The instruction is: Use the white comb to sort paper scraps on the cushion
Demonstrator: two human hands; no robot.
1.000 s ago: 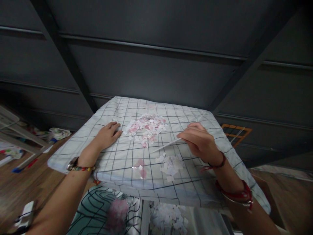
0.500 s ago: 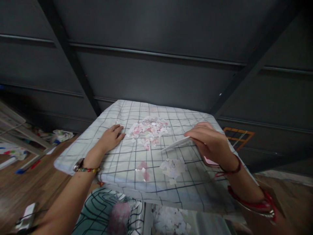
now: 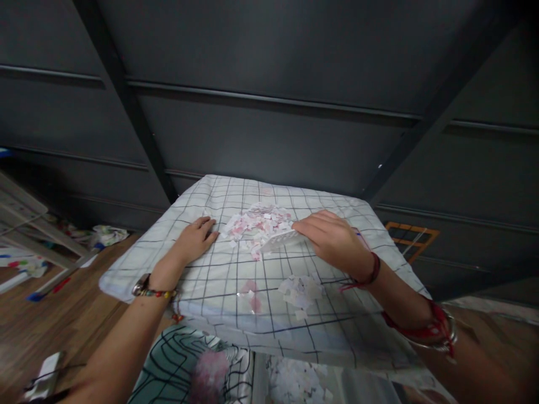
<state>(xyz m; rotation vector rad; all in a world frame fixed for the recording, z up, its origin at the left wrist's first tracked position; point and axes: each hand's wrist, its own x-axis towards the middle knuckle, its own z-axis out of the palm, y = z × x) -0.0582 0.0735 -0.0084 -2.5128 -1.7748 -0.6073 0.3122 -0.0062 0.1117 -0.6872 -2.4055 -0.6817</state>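
My right hand [image 3: 330, 238] pinches a flat white piece with a row of slots [image 3: 280, 240], whose exact kind I cannot tell. It is tilted, and its far end is at the near right side of a heap of pink and white paper scraps [image 3: 252, 221]. To the left of that heap, my left hand [image 3: 196, 240] rests on the checked cloth [image 3: 219, 269], fingers stretched out and holding nothing. Closer to me lie a small pile of whitish scraps [image 3: 302, 293] and a few pink pieces [image 3: 251, 297].
Below the table's near edge, a container of white scraps [image 3: 297, 381] stands beside pink scraps [image 3: 210, 373] on a green patterned cloth [image 3: 162, 353]. Dark panels [image 3: 269, 146] rise behind the table. A ladder-like frame [image 3: 33, 219] is at left, an orange rack [image 3: 412, 238] at right.
My right hand has moved left and brought the white slotted piece up to the pink and white heap. My left hand stays in place on the cloth.
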